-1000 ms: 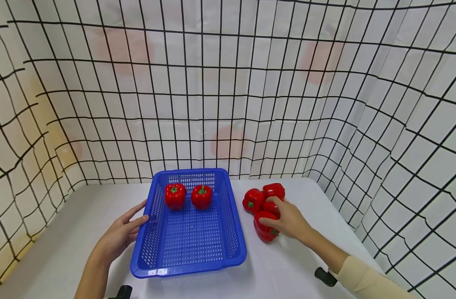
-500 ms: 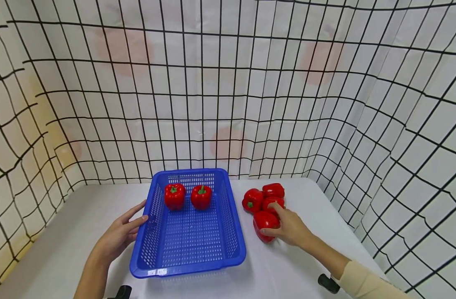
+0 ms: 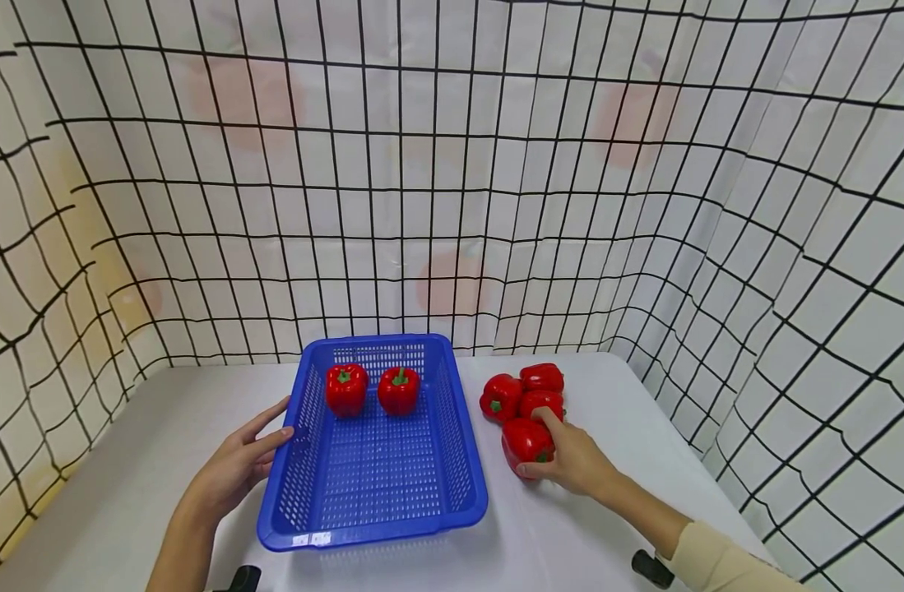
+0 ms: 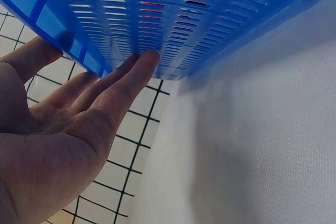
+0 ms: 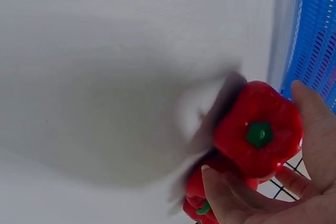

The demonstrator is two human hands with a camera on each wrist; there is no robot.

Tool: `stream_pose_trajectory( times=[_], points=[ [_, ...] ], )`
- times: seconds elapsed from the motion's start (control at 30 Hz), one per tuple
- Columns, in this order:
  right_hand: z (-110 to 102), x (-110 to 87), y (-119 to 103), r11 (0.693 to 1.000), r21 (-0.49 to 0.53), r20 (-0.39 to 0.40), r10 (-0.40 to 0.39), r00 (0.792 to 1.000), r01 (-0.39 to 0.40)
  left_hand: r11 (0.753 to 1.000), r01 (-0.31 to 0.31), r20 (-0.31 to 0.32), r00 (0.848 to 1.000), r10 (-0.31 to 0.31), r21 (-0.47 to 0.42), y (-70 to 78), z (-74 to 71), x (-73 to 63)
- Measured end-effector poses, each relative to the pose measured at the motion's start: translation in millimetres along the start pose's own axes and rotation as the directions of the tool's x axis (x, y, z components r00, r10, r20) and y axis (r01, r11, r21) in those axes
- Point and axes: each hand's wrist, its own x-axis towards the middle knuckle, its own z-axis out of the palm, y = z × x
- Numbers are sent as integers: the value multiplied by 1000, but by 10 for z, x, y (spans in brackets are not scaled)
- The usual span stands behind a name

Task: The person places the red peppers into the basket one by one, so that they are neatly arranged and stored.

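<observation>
Fingers fairly straight, my left hand (image 3: 233, 469) rests against the left side of a blue plastic basket (image 3: 373, 536). The thumb touches the rim, and the other fingers lie along the perforated outer wall (image 4: 205, 30) in the left wrist view. Inside the basket, towards the back, sit two red bell peppers, one on the left (image 3: 346, 390) and one beside it (image 3: 399, 391). To the basket's right, my right hand (image 3: 577, 459) grips the nearest bell pepper (image 3: 524, 442) of a cluster, thumb on one side and fingers on the other. Its green stem (image 5: 259, 134) faces the right wrist camera.
Behind the gripped pepper lie three more red bell peppers: one on the left (image 3: 501, 398), one at the back (image 3: 543, 376) and one partly covered by fingers (image 3: 542, 403). Black grid netting (image 3: 452, 189) over white sheeting surrounds the white table (image 3: 163, 411) at the back and sides.
My right hand has shifted slightly towards the front and settled around the nearest pepper, uncovering more of the one behind. The left hand and basket stay practically in place.
</observation>
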Motion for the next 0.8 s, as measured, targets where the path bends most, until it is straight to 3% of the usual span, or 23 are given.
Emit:
stream_pose_trajectory(
  times=[0.8],
  points=[
    [99, 6, 81, 999, 36, -35, -3, 999, 4, 1000, 1, 1, 1000, -1, 7, -16, 3, -2]
  ],
)
